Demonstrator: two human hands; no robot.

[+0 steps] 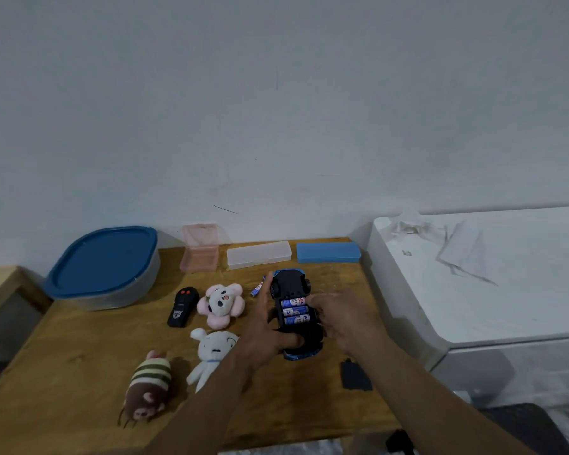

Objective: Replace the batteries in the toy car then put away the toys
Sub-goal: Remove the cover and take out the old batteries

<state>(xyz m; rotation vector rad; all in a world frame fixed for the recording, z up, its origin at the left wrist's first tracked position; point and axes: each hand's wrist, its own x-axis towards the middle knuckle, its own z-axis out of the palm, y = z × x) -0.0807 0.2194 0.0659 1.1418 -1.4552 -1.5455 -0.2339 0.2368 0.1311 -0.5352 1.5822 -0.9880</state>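
The blue toy car [291,287] lies upside down on the wooden table [79,339], its battery bay open with three blue batteries [294,311] in a row. My left hand [266,330] grips the car along its left side and near end. My right hand [339,315] rests on the car's right side, fingertips touching the end of the top battery. A loose blue battery [257,289] lies just left of the car. The black battery cover [355,376] lies on the table to the right, near my right forearm.
A black remote [183,307], a pink plush [220,305], a white plush [211,354] and a striped brown plush [148,389] lie to the left. At the back stand a blue-lidded tub [104,267], a pink box [199,249], a clear case [259,254] and a blue case [328,252].
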